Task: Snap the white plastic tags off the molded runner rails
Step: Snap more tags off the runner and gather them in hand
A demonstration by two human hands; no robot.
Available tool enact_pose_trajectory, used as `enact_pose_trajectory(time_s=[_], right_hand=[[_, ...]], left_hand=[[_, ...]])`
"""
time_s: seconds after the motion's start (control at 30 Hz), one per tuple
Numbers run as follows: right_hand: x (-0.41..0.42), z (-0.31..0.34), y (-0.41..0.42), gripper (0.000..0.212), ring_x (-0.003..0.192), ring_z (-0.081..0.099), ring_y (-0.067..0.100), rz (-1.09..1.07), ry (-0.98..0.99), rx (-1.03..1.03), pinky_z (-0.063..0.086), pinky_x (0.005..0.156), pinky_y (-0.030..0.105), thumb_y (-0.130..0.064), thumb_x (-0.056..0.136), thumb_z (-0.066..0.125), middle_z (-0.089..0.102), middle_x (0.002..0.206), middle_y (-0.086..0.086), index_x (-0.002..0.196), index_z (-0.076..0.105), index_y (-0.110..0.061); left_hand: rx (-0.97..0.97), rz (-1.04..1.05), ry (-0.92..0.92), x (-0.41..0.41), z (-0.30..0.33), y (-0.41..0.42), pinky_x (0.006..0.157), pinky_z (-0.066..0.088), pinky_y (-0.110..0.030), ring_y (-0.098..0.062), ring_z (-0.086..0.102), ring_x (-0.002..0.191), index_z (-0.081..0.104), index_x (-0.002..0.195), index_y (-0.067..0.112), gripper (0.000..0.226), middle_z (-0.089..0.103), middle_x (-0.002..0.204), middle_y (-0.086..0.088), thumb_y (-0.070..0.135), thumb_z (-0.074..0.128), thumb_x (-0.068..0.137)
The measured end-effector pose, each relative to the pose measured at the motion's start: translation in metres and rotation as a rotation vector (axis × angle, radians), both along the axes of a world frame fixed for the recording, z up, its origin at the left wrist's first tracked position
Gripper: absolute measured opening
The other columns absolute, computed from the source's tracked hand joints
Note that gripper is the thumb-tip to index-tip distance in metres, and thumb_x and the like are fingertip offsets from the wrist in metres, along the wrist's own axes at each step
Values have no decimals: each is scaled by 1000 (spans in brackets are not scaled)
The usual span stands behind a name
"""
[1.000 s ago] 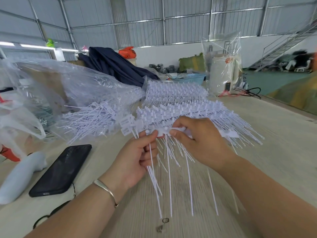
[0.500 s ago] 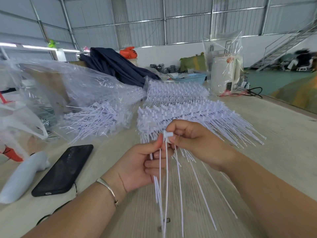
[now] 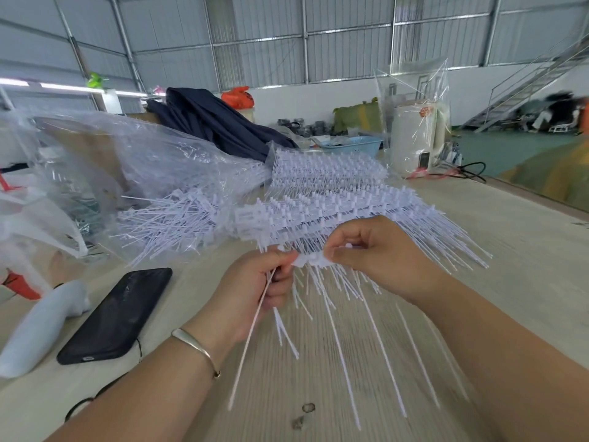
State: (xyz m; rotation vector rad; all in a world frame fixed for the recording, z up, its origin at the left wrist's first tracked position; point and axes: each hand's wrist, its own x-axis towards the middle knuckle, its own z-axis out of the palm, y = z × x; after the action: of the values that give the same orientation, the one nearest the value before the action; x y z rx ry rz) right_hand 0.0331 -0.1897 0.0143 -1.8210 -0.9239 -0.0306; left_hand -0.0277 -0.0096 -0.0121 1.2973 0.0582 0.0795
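Observation:
A white runner rail (image 3: 310, 260) with thin tag tails hanging from it is held above the wooden table between both hands. My left hand (image 3: 258, 288) pinches the rail's left end and grips a small bundle of loose white tags (image 3: 251, 333) whose tails point down toward me. My right hand (image 3: 379, 253) pinches the rail a little to the right, fingers curled over it. Behind the hands lies a stack of full rails (image 3: 334, 205), their tag tails fanned out to the right.
A heap of loose tags (image 3: 172, 218) lies at the left by a clear plastic bag (image 3: 105, 161). A black phone (image 3: 118, 314) and a white object (image 3: 41, 327) lie near my left forearm. A blue basket (image 3: 357, 145) and a wrapped white container (image 3: 414, 135) stand at the back.
The hands, close together half a second ago, have moved apart along the rail. My left hand now grips a bundle of tags, and the hanging tails have swung.

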Motion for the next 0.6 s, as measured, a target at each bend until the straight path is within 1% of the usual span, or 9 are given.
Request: enact_pose_trajectory(time_s=[0.1,0.2,0.3,0.33,0.4,0.43,0.5,0.57,0.6], right_hand=[[-3,2,-2,11,46,49,-16,-15,-77,-119,32,48,-1,-8,86,67,49,41,-29,77,70,-12],[-5,3,-1,12,45,48,-11,-34,-122,-177,32,48,3,-9,85,67,49,43,-28,75,70,-17],[-11,2,1,23,46,48,-5,15,-144,-229,32,49,5,-5,80,64,52,47,-23,66,68,-23],[-12,2,2,26,45,47,-2,44,-138,-230,32,50,6,-3,78,63,53,47,-19,62,66,-23],[-12,1,1,24,45,43,0,68,-109,-195,33,50,10,-1,76,62,53,50,-13,58,66,-17],[-10,1,0,21,45,42,0,60,-91,-165,33,49,10,-2,76,62,53,50,-12,60,67,-14],[-6,-1,-2,18,42,39,0,14,-74,-113,31,46,9,-5,80,60,52,50,-14,67,67,-15],[-2,-4,-1,21,41,37,1,-37,-56,-78,30,44,12,-7,85,54,50,49,-15,73,65,-20],[0,-5,0,23,42,36,3,-56,-44,-60,30,43,15,-6,87,51,50,51,-13,76,63,-22]], left_hand=[[104,18,66,2,-1,3,33,15,-13,-7,24,35,37,56,14,37,29,50,2,6,54,88],[143,32,88,2,-3,3,34,18,-13,-12,29,35,37,54,17,37,33,51,-1,7,55,86],[191,21,132,-1,-4,1,34,18,-12,-16,35,32,40,47,17,34,39,50,-5,6,53,77],[173,12,154,-2,-2,3,32,18,-11,-15,35,31,40,47,16,30,39,50,-5,7,54,72],[49,22,184,-2,3,12,28,16,-9,-11,32,29,38,51,17,24,38,50,-3,12,56,67],[-19,26,183,-2,4,18,26,16,-10,-8,29,28,37,55,17,25,37,49,-1,13,56,72],[-90,10,148,-2,6,25,25,15,-11,-4,25,27,39,64,16,27,34,47,3,19,56,85],[-102,-33,81,-3,5,21,28,15,-12,-2,23,30,44,71,17,22,30,47,7,24,58,85],[-94,-42,49,-3,4,17,29,15,-14,-2,21,32,44,73,19,20,28,49,8,23,61,83]])
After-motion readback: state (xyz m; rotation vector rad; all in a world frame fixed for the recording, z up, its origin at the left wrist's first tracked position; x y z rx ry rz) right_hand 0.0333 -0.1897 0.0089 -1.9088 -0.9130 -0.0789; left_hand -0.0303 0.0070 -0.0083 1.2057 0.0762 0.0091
